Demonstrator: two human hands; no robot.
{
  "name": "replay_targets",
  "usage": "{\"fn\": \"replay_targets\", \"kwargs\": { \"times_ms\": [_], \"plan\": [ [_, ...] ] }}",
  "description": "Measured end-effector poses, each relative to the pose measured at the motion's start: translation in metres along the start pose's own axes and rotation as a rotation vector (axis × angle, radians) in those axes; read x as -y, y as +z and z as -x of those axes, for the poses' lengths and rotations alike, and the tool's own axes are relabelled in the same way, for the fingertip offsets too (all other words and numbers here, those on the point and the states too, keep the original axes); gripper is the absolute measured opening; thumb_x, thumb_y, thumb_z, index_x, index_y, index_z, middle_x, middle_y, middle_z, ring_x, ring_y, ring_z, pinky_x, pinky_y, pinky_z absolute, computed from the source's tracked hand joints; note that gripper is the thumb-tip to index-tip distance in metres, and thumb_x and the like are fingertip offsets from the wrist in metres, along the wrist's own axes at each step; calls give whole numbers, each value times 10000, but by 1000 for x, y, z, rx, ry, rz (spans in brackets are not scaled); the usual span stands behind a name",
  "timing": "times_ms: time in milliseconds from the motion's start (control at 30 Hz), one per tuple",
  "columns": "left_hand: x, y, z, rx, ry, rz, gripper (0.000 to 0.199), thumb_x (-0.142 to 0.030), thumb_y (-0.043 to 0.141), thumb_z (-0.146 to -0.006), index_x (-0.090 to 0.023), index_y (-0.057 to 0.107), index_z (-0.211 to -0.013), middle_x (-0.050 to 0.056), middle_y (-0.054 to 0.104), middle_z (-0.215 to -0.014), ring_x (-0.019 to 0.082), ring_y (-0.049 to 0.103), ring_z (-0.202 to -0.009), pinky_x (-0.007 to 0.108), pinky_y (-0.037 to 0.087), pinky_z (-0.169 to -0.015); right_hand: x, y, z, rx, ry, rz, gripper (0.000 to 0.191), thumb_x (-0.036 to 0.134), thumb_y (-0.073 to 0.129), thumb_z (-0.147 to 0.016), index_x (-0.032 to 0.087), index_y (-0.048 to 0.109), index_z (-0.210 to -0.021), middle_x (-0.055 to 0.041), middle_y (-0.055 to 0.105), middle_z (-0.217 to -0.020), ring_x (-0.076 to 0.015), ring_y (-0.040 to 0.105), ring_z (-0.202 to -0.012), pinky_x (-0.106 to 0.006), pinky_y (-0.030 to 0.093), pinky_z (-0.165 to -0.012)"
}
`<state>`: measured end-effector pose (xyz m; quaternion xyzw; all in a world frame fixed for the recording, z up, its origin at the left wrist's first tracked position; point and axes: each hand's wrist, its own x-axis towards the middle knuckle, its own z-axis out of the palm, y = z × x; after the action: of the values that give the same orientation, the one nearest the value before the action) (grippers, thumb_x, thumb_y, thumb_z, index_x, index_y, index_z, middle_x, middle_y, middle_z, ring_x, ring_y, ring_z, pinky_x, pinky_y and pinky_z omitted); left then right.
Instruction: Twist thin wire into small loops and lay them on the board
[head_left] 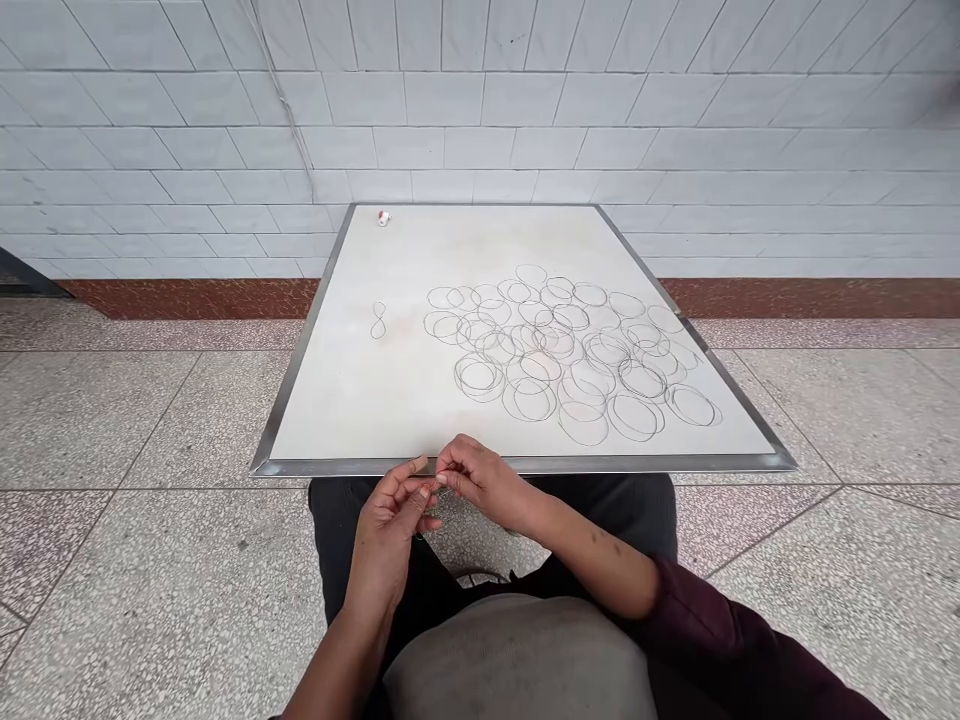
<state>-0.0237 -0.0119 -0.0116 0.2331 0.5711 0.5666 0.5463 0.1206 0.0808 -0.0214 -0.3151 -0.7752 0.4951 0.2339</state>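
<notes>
My left hand (394,515) and my right hand (480,482) meet at the near edge of a white table (360,400), fingertips nearly touching above my lap. Thumb and fingers are pinched on both hands; whatever lies between them is too small to make out. A wrap that looks like tape covers one left fingertip. Many thin dark wire rings (530,398) lie overlapping across the middle and right of the table. A thin figure-eight loop (379,321) rests apart on the left side.
A small white and red object (384,218) sits at the table's far left corner. Metal trim (300,468) edges the table. Behind it stands a tiled wall (442,100) with a hanging cord (283,100).
</notes>
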Motion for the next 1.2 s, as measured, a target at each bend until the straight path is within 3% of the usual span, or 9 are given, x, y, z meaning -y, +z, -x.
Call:
{"fn": "replay_targets", "kwargs": {
  "times_ms": [367, 533, 800, 933, 1000, 1067, 1200],
  "plan": [
    [-4, 0, -4, -12, -75, 67, 497, -237, 812, -624, -159, 678, -1097, -6, 651, -707, 87, 490, -560, 188, 377, -472, 7, -4, 1, 109, -117, 66, 101, 140, 549, -935, 213, 603, -892, -12, 506, -922, -139, 524, -810, -268, 455, -754],
    [-7, -6, -4, 88, -117, 35, 513, -280, 821, -658, -200, 684, -1146, -5, 626, -751, 141, 582, -704, 279, 529, -639, 6, -11, 1, 189, -170, 65, 114, 185, 522, -964, 213, 613, -900, -8, 497, -930, -129, 521, -792, -256, 450, -745],
    [-11, -15, -7, 279, -213, 23, 553, -220, 839, -656, -227, 688, -1188, 14, 640, -773, 115, 536, -671, 229, 437, -607, 8, -23, -4, 344, -180, -76, 122, 246, 564, -954, 212, 646, -870, -3, 539, -933, -132, 565, -866, -258, 461, -808],
    [-7, -14, -9, 319, -261, 99, 559, -166, 840, -637, -228, 694, -1173, 3, 617, -759, 102, 519, -637, 219, 413, -580, 13, -24, -6, 377, -209, -134, 127, 248, 566, -949, 215, 663, -874, -11, 584, -924, -150, 572, -920, -284, 460, -847],
    [-6, -13, -9, 307, -260, 167, 534, -138, 834, -633, -225, 705, -1143, -14, 590, -729, 90, 505, -617, 211, 411, -582, 15, -23, -6, 353, -221, -187, 115, 246, 565, -948, 214, 662, -895, -17, 612, -954, -158, 568, -964, -296, 454, -877],
    [-5, -11, -9, 279, -231, 239, 503, -120, 818, -648, -222, 708, -1127, -25, 571, -721, 84, 507, -620, 203, 417, -595, 14, -19, -4, 247, -172, -252, 89, 255, 569, -943, 214, 642, -975, -23, 620, -980, -158, 568, -961, -302, 458, -867],
    [-4, -9, -8, 171, -118, 367, 577, -105, 788, -686, -248, 653, -1228, -45, 569, -756, 66, 526, -637, 187, 442, -635, 6, -8, 1, 17, 32, -393, 150, 328, 549, -949, 202, 542, -1030, 8, 567, -859, -120, 540, -734, -266, 455, -691]
  ]
}}
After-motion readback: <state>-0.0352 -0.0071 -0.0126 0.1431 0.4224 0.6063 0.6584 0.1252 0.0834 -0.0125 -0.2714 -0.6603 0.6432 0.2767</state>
